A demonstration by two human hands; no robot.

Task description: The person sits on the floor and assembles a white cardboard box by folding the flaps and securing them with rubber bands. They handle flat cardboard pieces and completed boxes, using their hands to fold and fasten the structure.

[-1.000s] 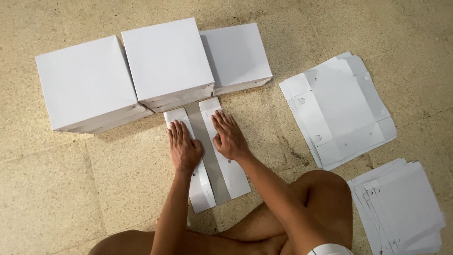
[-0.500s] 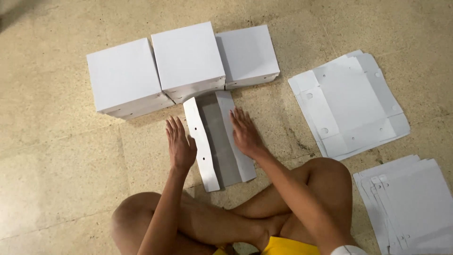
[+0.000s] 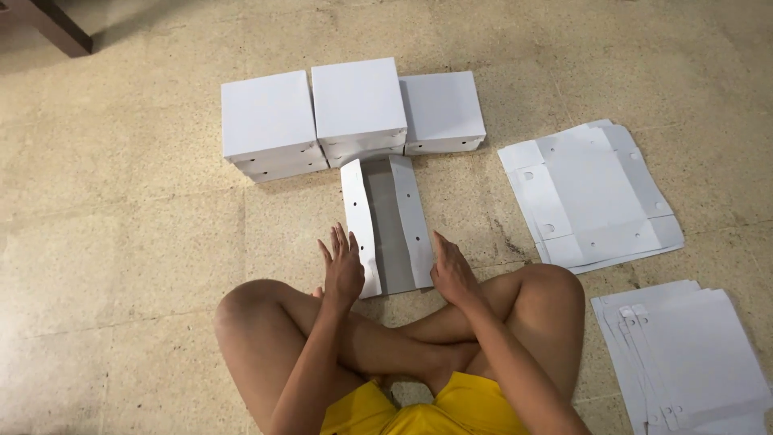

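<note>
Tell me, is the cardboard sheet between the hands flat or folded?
Partly folded: the cardboard sheet has both long side flaps raised, grey inside showing.

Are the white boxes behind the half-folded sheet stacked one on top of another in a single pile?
No: the white boxes stand mostly side by side in a row on the floor, behind the half-folded sheet.

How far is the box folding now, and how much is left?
Done: three stacks of folded boxes. In hand: one blank, side flaps raised, between the left hand and right hand. Left: two piles of flat blanks.
</note>
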